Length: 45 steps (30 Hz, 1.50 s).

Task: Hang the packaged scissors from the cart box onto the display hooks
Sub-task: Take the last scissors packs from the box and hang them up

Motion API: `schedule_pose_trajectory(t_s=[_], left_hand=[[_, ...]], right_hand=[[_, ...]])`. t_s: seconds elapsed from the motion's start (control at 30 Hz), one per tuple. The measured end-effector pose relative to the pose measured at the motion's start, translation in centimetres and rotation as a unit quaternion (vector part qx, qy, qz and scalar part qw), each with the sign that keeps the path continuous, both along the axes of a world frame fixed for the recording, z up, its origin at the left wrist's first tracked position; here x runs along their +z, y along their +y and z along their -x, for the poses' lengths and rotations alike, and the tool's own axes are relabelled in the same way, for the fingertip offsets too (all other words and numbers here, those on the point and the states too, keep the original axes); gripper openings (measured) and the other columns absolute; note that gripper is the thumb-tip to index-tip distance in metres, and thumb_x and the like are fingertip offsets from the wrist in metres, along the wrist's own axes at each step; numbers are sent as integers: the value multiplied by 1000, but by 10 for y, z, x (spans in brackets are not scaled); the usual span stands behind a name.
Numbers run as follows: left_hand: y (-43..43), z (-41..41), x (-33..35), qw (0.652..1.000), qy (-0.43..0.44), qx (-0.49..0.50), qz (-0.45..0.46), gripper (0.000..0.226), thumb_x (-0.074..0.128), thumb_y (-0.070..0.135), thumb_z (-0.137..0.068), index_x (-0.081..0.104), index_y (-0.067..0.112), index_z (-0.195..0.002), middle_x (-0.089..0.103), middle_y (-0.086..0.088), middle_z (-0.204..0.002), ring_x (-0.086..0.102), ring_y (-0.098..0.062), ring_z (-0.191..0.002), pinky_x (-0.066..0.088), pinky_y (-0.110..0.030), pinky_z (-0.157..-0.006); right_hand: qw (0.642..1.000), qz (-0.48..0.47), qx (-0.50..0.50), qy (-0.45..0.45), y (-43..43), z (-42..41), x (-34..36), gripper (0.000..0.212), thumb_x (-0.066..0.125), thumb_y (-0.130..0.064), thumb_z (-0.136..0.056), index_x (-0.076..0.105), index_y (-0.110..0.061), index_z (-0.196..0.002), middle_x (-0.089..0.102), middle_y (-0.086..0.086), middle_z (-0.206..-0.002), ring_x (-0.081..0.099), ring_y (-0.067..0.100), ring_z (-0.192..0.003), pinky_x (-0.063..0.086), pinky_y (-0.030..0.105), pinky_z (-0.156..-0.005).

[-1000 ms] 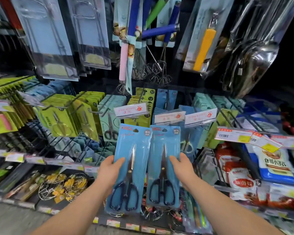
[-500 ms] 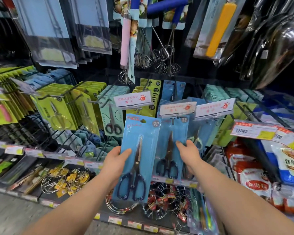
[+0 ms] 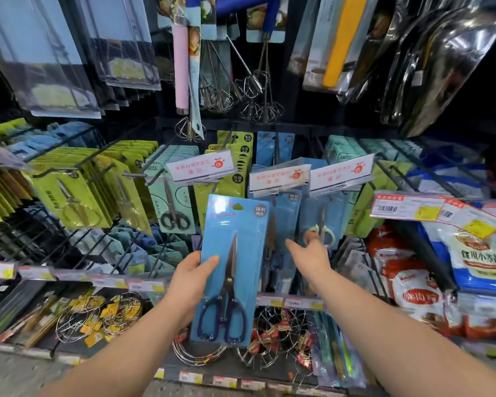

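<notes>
Scissors pack gripped upright by left hand, just below price tag. Right hand spread, empty, beside hung pack. Hang hole to be aligned with hook tip, then pack pushed back.

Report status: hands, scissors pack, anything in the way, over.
Left hand grips blue scissors pack, not yet hung. Right hand open, empty, beside the hung pack. Price tag fronts that hook.

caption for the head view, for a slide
Left hand holds a blue scissors pack at the display hooks; open right hand hovers by a hung blue pack.
</notes>
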<state>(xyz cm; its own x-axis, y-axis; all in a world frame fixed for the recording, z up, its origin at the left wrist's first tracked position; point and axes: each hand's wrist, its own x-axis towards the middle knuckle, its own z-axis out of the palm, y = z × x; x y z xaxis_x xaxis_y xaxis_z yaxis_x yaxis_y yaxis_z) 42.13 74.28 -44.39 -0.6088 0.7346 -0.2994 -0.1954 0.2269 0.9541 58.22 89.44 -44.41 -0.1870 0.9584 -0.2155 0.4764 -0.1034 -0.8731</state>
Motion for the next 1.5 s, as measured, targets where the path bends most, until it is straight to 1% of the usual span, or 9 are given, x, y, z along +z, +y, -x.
schedule_pose_trajectory(t_s=[0.2, 0.3, 0.67, 0.87, 0.97, 1.07, 1.17, 1.3, 1.5], left_hand=[[10, -28, 10, 999, -35, -34, -14, 7, 57, 12, -91, 63, 9, -91, 74, -7, -79, 68, -22, -65, 55, -32, -60], [17, -41, 15, 998, -41, -42, -9, 11, 57, 12, -91, 61, 3, -98, 71, -16, -88, 65, -29, -71, 53, -37, -65], [36, -51, 9, 997, -2, -73, 12, 17, 49, 31, -96, 62, 21, -91, 70, 3, -92, 66, -12, -84, 49, -25, -64], [45, -46, 3, 999, -12, -51, -2, 18, 48, 31, -96, 62, 20, -93, 70, 1, -95, 66, -16, -89, 52, -30, -75], [55, -41, 1, 999, 16, -45, 5, 20, 48, 32, -96, 60, 18, -88, 67, -1, -92, 62, -16, -84, 48, -29, -73], [70, -36, -2, 997, 51, -55, 29, 19, 48, 34, -96, 55, 24, -81, 58, 6, -82, 54, -11, -75, 42, -25, -67], [87, -31, -5, 992, 99, -60, 45, 24, 48, 31, -95, 55, 8, -94, 54, -8, -84, 49, -19, -73, 40, -30, -65], [110, -20, -7, 980, 179, -64, 65, 22, 49, 29, -95, 54, 10, -105, 57, -5, -91, 53, -17, -76, 37, -27, -59], [137, -5, -16, 960, 246, -89, 97, 20, 48, 30, -96, 47, 13, -85, 45, 2, -66, 45, -15, -62, 30, -26, -51]], right_hand=[[984, 62, 149, 73, -63, -16, 23, 27, 49, -41, -92, 60, -18, -99, 66, -2, -104, 62, 14, -95, 49, 26, -77], [990, 18, 128, 63, -71, -19, 26, 15, 53, -25, -92, 61, -13, -95, 68, 8, -98, 65, 24, -93, 52, 42, -84], [996, -2, 90, 24, -54, -25, 15, 22, 50, -25, -93, 59, -8, -102, 66, 15, -97, 62, 26, -84, 51, 36, -74], [995, -15, 101, 9, -40, -16, 8, 25, 48, -27, -93, 55, -3, -93, 51, 7, -73, 44, 15, -62, 37, 28, -58], [995, -12, 96, 22, -30, -11, 5, 26, 49, -26, -93, 58, -4, -101, 61, 16, -84, 52, 19, -69, 42, 30, -63], [996, -21, 86, 18, -15, -8, 1, 11, 51, -27, -92, 56, -18, -92, 60, 3, -79, 54, 12, -66, 41, 23, -56], [997, -19, 77, -2, 3, -3, -1, 16, 53, -30, -91, 55, -16, -100, 63, 5, -85, 60, 18, -74, 47, 30, -62], [996, -31, 78, -39, 24, 4, -4, 28, 52, -34, -92, 59, -12, -109, 63, 5, -94, 58, 21, -82, 44, 29, -68], [995, -14, 50, -86, 54, 17, -12, 24, 53, -39, -91, 55, -15, -98, 64, 10, -98, 57, 27, -85, 42, 32, -71]])
